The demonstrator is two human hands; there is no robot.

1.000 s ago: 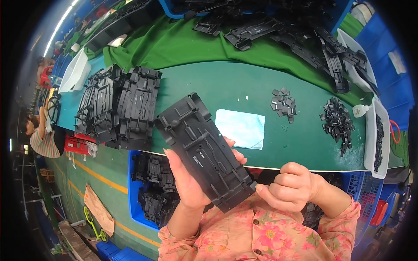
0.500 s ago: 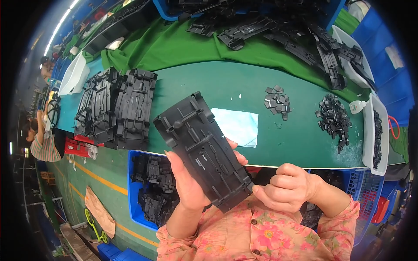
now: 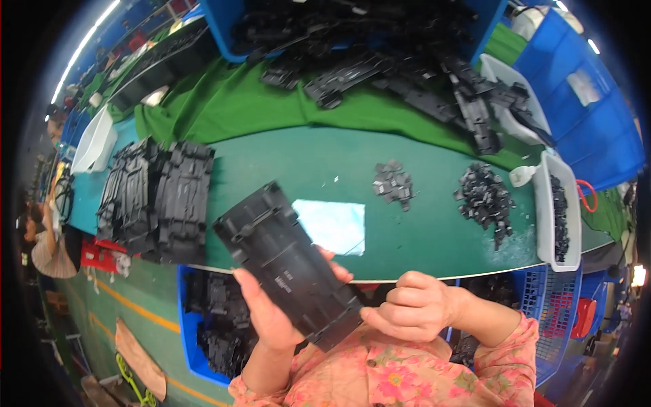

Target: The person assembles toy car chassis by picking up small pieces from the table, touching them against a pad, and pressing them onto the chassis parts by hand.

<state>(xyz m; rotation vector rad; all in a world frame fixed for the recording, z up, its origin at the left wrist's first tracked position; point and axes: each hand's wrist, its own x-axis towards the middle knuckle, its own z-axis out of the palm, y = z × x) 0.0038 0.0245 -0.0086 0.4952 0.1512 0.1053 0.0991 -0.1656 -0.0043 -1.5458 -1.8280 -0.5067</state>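
Panel [image 3: 288, 268] handling is seemingly occupying us: our left hand [image 3: 268, 319] is gripping, our curled right hand [image 3: 410, 308] apparently pinching its corner. Any shift is probably calling for steadiness.

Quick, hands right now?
Left hand: holding the black panel, thumb at one long edge, fingertips at the other.
Right hand: closed, fingers curled, at the panel's near right corner; whether it grips it cannot be told.

black panel [image 3: 288, 261]; peach shirt [image 3: 332, 381], pink flowers [image 3: 397, 381]; green tabletop [image 3: 427, 237]
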